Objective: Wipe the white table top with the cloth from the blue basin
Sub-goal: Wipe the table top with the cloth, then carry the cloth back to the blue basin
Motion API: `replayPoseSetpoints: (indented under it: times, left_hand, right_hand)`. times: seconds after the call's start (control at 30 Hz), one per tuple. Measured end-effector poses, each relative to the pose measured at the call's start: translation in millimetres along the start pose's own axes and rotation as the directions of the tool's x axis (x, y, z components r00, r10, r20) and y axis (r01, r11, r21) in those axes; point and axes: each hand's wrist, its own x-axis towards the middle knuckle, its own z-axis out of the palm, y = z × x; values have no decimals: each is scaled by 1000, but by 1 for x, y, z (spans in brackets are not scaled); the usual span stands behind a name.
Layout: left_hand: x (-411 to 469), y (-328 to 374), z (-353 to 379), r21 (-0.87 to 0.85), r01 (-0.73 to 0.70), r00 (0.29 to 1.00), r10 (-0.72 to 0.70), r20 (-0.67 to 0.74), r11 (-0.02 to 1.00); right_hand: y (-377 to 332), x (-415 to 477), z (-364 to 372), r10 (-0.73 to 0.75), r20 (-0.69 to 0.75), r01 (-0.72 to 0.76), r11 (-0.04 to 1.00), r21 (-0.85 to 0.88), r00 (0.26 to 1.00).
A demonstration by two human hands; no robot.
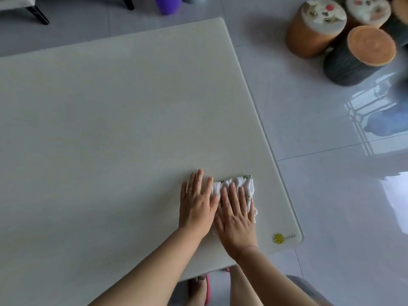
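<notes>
A white cloth (244,184) with a small green print lies flat on the white table top (106,120), close to the table's near right corner. My right hand (237,215) presses palm-down on the cloth with fingers spread. My left hand (197,203) lies flat beside it on the left, its thumb side touching the cloth's left edge and its fingers partly on the bare table. Most of the cloth is hidden under my hands. No blue basin shows in this view.
A yellow logo (278,238) marks the table's near right corner. On the glossy tiled floor to the right stand several round stools (357,56). A purple object (167,4) and dark chair legs (38,15) sit beyond the far edge. My feet (202,288) show below the table.
</notes>
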Motion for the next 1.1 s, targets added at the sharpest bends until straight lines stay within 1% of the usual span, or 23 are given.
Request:
replayPoseSetpoints:
  times: [0.07, 0.13, 0.17, 0.2, 0.23, 0.27, 0.3, 0.33, 0.4, 0.43, 0.47, 0.53, 0.6, 0.67, 0.73, 0.83, 0.9, 1.0, 1.1]
  left_hand:
    - [-17, 0, 1, 11, -8, 999, 7, 45, 1000]
    - [-32, 1, 0, -26, 28, 998, -26, 60, 999]
    - [-37, 3, -2, -64, 60, 997, -57, 47, 996]
    - [-39, 5, -3, -98, 90, 996, -87, 28, 991]
    - [-40, 8, -4, -134, 117, 993, -116, 14, 984]
    - [-38, 12, -3, -183, 155, 988, -154, 20, 971]
    - [-37, 16, -2, -259, 215, 977, -207, 57, 942]
    - [-35, 20, -2, -355, 286, 958, -265, 109, 890]
    - [-30, 29, -3, -509, 402, 915, -349, 201, 761]
    - [-28, 33, -4, -540, 439, 898, -372, 235, 718]
    - [-26, 36, -4, -557, 467, 884, -385, 266, 687]
    - [-27, 41, -8, -583, 506, 862, -392, 321, 636]
    - [-31, 45, -13, -583, 517, 856, -394, 335, 627]
    - [-38, 45, -23, -602, 505, 862, -393, 319, 619]
    - [-44, 47, -37, -633, 466, 884, -356, 303, 619]
    - [-57, 57, -66, -673, 376, 926, -249, 282, 637]
    - [-68, 73, -88, -694, 289, 957, -175, 232, 660]
    - [-90, 104, -120, -683, 137, 990, -83, 111, 717]
    - [-118, 139, -151, -670, -12, 1000, 7, -9, 743]
  right_hand:
    - [-2, -25, 4, -9, -14, 10, 998, 66, 1000]
    - [-3, -41, -3, -5, -51, 15, 978, 210, 999]
    - [-2, -47, -8, 48, -102, -13, 948, 319, 994]
    - [1, -48, -15, 145, -166, -63, 906, 419, 975]
    - [5, -46, -21, 268, -217, -132, 860, 492, 939]
    - [8, -42, -27, 393, -230, -217, 810, 545, 890]
    - [10, -35, -33, 495, -192, -301, 745, 595, 847]
    - [9, -28, -38, 558, -116, -360, 666, 653, 822]
    - [4, -13, -44, 601, 54, -418, 485, 768, 798]
    - [2, -9, -46, 618, 129, -444, 388, 808, 775]
    - [1, -5, -47, 630, 185, -469, 320, 823, 754]
    - [2, -6, -52, 604, 261, -521, 305, 797, 753]
    - [6, -13, -55, 564, 292, -522, 300, 798, 772]
    - [10, -29, -60, 544, 263, -465, 275, 841, 797]
    - [13, -50, -71, 544, 218, -412, 264, 872, 810]
    - [16, -81, -98, 532, 147, -328, 264, 907, 834]
    - [14, -101, -121, 530, 81, -252, 259, 932, 844]
    - [7, -134, -158, 560, -32, -130, 247, 960, 828]
    - [2, -176, -197, 604, -125, -14, 221, 975, 787]
